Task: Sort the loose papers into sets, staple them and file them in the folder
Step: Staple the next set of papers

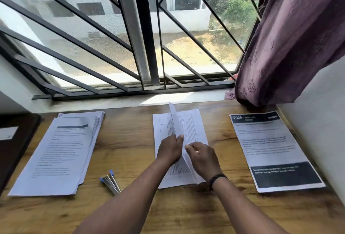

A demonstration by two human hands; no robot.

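Left hand (170,148) pinched on a lifted sheet (176,121) standing on edge over the middle paper set (194,127); right hand (202,159) curled against that sheet's lower edge, fingertips hidden behind the paper. Thick loose stack (59,151) well left of the hands, blue-capped pens (111,181) just left of the left forearm. Dark-banded printout (272,149) to the right. Dark folder (13,144) far left, cut off by the frame. Print too blurred to read.
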